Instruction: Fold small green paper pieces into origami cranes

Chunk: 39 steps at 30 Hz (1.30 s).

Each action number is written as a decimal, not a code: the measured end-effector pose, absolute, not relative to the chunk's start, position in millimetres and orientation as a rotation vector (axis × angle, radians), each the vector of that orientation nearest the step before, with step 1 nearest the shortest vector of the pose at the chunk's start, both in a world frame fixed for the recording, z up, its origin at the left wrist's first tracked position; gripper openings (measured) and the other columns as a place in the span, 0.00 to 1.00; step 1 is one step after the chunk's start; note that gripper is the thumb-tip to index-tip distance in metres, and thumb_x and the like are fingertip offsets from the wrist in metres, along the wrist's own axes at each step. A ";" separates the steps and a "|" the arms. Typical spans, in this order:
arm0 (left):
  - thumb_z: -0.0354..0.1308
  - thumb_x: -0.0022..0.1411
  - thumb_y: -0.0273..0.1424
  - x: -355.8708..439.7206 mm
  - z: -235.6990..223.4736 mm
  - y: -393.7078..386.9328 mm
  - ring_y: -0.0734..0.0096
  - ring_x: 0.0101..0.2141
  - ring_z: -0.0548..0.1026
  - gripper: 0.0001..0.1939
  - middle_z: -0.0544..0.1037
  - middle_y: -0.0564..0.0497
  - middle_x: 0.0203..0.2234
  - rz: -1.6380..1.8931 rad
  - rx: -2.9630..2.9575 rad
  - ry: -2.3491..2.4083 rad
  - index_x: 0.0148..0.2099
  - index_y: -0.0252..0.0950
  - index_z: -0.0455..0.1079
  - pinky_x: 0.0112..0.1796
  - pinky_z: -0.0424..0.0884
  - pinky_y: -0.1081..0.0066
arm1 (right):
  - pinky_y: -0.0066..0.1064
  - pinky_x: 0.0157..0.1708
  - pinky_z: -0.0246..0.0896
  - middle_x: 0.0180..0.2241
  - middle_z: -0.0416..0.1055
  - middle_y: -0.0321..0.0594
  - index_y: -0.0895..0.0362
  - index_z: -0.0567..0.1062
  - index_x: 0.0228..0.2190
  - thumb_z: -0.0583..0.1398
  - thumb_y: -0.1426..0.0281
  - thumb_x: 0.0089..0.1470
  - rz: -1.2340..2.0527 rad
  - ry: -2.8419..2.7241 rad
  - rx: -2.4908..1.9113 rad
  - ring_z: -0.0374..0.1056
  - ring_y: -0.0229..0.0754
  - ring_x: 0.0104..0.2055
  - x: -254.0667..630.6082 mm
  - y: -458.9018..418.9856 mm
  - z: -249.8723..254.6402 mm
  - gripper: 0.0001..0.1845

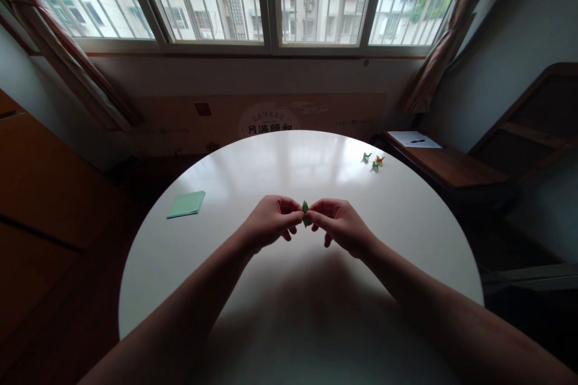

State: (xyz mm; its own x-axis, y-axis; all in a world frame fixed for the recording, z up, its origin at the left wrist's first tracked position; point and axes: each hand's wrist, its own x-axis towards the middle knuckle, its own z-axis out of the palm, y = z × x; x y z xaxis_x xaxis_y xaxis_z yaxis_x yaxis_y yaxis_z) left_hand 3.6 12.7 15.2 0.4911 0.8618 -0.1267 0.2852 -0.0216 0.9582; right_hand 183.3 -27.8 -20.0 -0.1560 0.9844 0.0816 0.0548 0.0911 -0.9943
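A small folded piece of green paper (306,212) is pinched between both hands above the middle of the round white table (226,264). My left hand (271,222) grips it from the left with thumb and fingertips closed. From the right, my right hand (341,225) pinches the same piece, its other fingers curled under. Most of the paper is hidden by the fingertips.
A stack of green square paper (186,204) lies on the table's left side. Three small folded paper figures (372,161), green and orange, stand at the far right. A wooden side desk (445,165) with a sheet and pen stands to the right, below the window.
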 end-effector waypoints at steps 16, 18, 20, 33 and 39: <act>0.65 0.51 0.36 0.9 16.7 13.0 0.74 0.23 0.69 0.11 0.74 0.50 0.23 0.660 1.522 0.986 0.31 0.31 0.76 0.17 0.63 0.79 | 0.21 0.14 0.58 0.28 0.72 0.42 0.59 0.78 0.31 0.64 0.56 0.53 1.370 -1.240 -1.025 0.67 0.40 0.30 180.3 -29.6 -17.3 0.17; 0.65 0.51 0.36 -0.2 17.4 13.4 0.74 0.24 0.68 0.12 0.75 0.49 0.24 0.657 1.511 0.983 0.32 0.31 0.76 0.17 0.61 0.79 | 0.21 0.15 0.58 0.28 0.72 0.42 0.59 0.79 0.31 0.65 0.56 0.52 1.414 -1.197 -0.992 0.66 0.40 0.30 181.1 -29.2 -16.5 0.17; 0.65 0.52 0.37 -0.3 17.6 13.1 0.74 0.24 0.68 0.12 0.75 0.50 0.25 0.666 1.504 0.996 0.32 0.32 0.76 0.17 0.61 0.79 | 0.22 0.15 0.58 0.28 0.71 0.42 0.59 0.79 0.32 0.66 0.57 0.51 1.430 -1.176 -0.970 0.65 0.39 0.30 181.7 -28.2 -16.6 0.17; 0.64 0.54 0.34 2.3 15.0 8.5 0.72 0.27 0.68 0.12 0.74 0.49 0.28 0.679 1.427 0.889 0.38 0.31 0.78 0.17 0.63 0.80 | 0.21 0.13 0.56 0.18 0.65 0.30 0.56 0.67 0.26 0.71 0.58 0.45 1.363 -1.093 -0.937 0.58 0.32 0.18 177.1 -24.4 -23.3 0.21; 0.67 0.53 0.38 2.6 15.0 10.6 0.72 0.27 0.68 0.15 0.75 0.49 0.25 0.682 1.435 0.905 0.38 0.31 0.80 0.17 0.62 0.80 | 0.22 0.14 0.60 0.26 0.71 0.36 0.57 0.74 0.30 0.71 0.58 0.45 1.315 -1.095 -0.971 0.64 0.36 0.24 177.0 -22.9 -25.5 0.18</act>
